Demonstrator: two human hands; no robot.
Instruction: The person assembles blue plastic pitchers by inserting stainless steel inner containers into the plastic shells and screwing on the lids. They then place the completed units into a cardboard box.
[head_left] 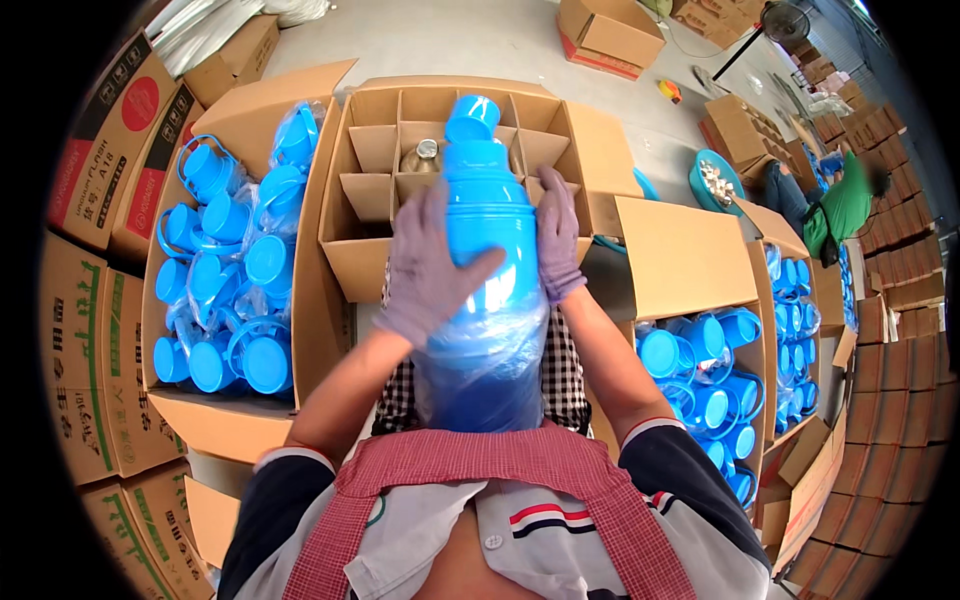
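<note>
A blue thermos flask (pixel 490 225) with a clear plastic bag (pixel 480 360) about its lower part stands between my legs, against the checked cloth over them. My left hand (pixel 425 270), in a thin purple glove and slightly blurred, lies along its left side with the thumb spread across the front. On the opposite side my gloved right hand (pixel 558 235) holds the flask with fingers pointing away from me. A blue cup-shaped top (pixel 472 118) shows at the flask's far end. Just beyond is a divided carton (pixel 360 265), with a silvery-necked flask liner (pixel 427 150) in one compartment.
At left, an open carton (pixel 320 330) holds several bagged blue flask parts with handles. More blue parts (pixel 705 345) fill cartons at right. Stacked cartons (pixel 85 340) rise at far left. A co-worker in green (pixel 850 205) sits at far right, near a blue basin (pixel 697 180).
</note>
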